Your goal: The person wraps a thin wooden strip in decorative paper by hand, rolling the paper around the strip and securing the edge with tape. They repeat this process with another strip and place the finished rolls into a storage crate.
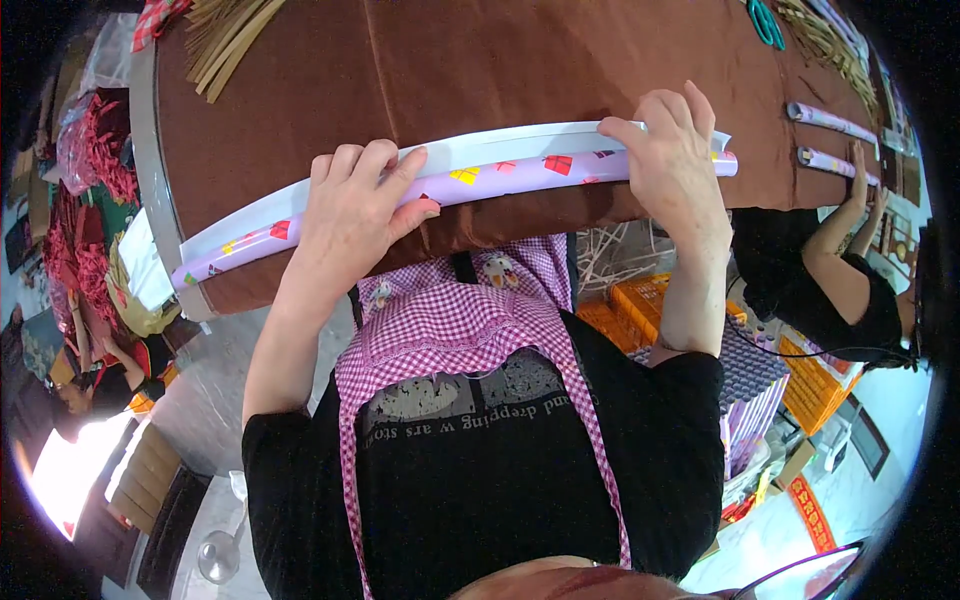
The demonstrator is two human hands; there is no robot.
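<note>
Purple paper roll [470, 180] (little red and yellow shapes) on the brown table [450, 70], left hand [355, 205] and right hand [675, 165] on it, fingers curled over, pressing down.

Three rolls of lilac gift-patterned wrapping paper lie on the brown cloth-covered table [480, 60]: one [480, 175] at the near edge, two [835, 120] [830, 160] at the far right. One pair of green-handled scissors [765, 22].

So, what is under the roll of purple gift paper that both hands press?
Under the purple roll lies a brown cloth that covers the table. The left hand and right hand hide parts of the roll. The tabletop under the cloth cannot be seen.
</note>
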